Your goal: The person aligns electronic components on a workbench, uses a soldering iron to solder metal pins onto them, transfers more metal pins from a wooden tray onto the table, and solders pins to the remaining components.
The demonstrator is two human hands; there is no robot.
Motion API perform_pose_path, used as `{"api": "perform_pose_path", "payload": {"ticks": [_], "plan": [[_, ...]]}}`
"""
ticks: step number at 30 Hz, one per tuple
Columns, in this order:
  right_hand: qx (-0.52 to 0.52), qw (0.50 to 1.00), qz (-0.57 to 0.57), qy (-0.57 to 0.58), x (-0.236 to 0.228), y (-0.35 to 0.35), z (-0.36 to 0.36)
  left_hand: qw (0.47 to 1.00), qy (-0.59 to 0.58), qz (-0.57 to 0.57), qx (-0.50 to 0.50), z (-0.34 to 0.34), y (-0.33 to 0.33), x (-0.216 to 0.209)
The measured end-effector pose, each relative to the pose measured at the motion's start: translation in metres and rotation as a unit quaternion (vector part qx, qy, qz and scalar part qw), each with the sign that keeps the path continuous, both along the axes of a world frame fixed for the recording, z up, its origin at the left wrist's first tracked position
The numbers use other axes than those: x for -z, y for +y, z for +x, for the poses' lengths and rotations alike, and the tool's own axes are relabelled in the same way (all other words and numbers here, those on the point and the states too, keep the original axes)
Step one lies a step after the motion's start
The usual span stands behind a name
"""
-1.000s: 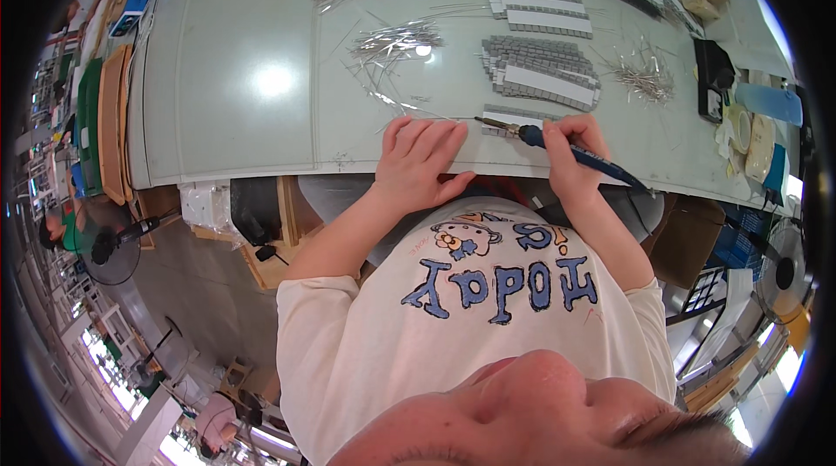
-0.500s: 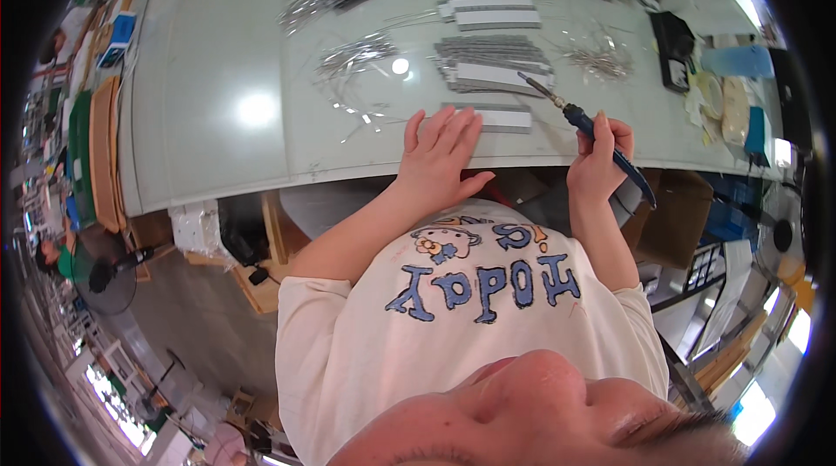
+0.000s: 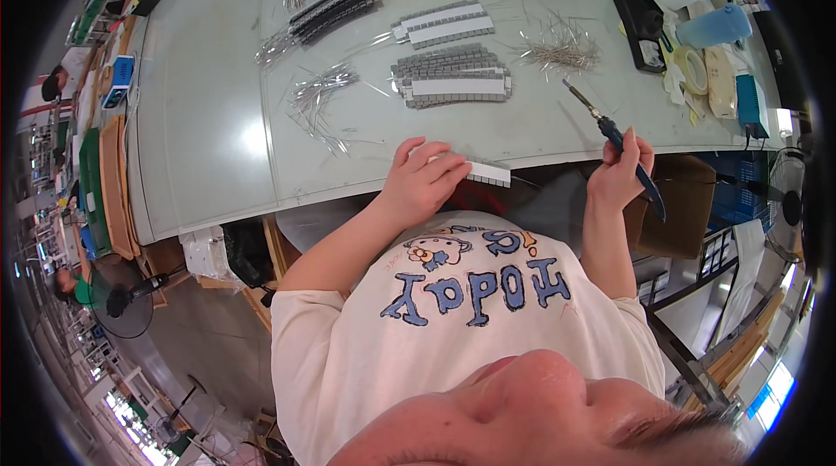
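My left hand (image 3: 423, 178) is at the table's front edge, its fingers curled over the left end of a grey and white strip (image 3: 490, 173). The strip's right end sticks out past the edge toward me. In my right hand (image 3: 620, 173) is a soldering iron (image 3: 610, 130) with a dark blue handle, gripped like a pen. Its metal tip points up and left, clear of the strips. Beyond my hands lies a stack of similar grey strips (image 3: 455, 90), and farther back a smaller group of strips (image 3: 444, 26).
Thin metal wires (image 3: 322, 91) lie loose left of the stack, and another wire heap (image 3: 562, 50) lies to its right. Dark strips (image 3: 333, 13) are at the back. A black holder (image 3: 640, 26), a blue bottle (image 3: 716, 26) and a tape roll (image 3: 691, 70) stand at the right.
My left hand has gone from lying flat on the strip to gripping it, and the strip has come toward me over the edge. The soldering iron has moved right, away from the stack.
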State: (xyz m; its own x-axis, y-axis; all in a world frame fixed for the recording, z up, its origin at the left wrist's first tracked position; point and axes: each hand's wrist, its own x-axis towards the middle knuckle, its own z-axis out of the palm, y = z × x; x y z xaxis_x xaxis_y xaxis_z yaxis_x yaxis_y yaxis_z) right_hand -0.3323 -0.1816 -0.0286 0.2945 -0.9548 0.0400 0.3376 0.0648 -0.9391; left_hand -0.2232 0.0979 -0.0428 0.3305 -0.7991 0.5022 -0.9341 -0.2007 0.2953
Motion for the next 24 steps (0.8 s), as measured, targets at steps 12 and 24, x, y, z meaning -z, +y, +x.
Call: {"api": "perform_pose_path", "payload": {"ticks": [12, 24], "plan": [[0.053, 0.998, -0.022, -0.028, -0.011, -0.015, -0.004, 0.983, -0.127, -0.047, -0.122, 0.165, -0.081, -0.025], [0.045, 0.999, 0.001, -0.028, -0.007, -0.021, -0.003, 0.976, 0.083, 0.201, -0.016, 0.115, -0.166, -0.024]]}}
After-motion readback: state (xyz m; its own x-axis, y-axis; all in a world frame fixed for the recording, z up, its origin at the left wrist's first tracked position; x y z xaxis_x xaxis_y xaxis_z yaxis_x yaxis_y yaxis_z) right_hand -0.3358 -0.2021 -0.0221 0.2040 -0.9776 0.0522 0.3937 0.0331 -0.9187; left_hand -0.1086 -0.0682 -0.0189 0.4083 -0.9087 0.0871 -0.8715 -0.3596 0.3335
